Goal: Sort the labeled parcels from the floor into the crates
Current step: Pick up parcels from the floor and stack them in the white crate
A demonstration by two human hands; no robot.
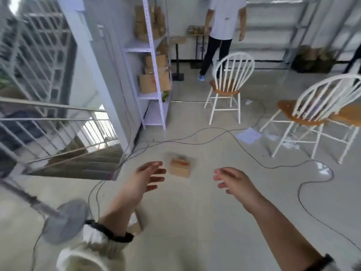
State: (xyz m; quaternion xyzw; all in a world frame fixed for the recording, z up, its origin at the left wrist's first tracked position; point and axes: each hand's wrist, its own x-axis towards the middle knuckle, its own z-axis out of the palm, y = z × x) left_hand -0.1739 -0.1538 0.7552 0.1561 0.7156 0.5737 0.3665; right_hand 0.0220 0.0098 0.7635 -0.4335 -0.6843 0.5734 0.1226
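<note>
Cardboard, plain brown: one small parcel with a reddish label sits alone on the pale concrete floor, ahead of the person wearing the head camera. Both bare arms stretch toward it. The left hand and right hand are spread open and empty, palms turned inward on either side of the parcel but not touching it, likely set to clasp it from both flanks. Black cables loop across the floor nearby. More boxes fill a white shelf unit beyond. No crates are visible.
</note>
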